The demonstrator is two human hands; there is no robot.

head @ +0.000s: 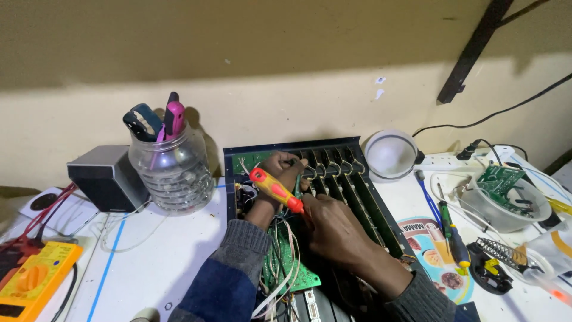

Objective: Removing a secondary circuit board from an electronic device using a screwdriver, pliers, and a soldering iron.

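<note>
At the centre of the frame an opened black electronics chassis (351, 191) lies on the desk (161, 244), its cover already off, so its row of slotted dividers and a green circuit board (286, 262) with loose white wires are exposed. Nothing shows the board freed from the case; it seems work inside is only partway through.

The right hand (333, 229) comes in from the lower right, wrist bent, fingers clamped around a screwdriver (276, 189) with an orange and yellow handle that slants toward the upper left; its tip is hidden behind the hand. The left hand (280, 173), in a grey and blue sleeve, reaches up from the bottom centre into the upper left corner of the chassis, fingers curled together among the wiring; whether it pinches anything there cannot be told.

Left of the chassis stands a clear plastic jar (173, 167) of tools, and a yellow multimeter (33, 277) sits at the lower left.
</note>
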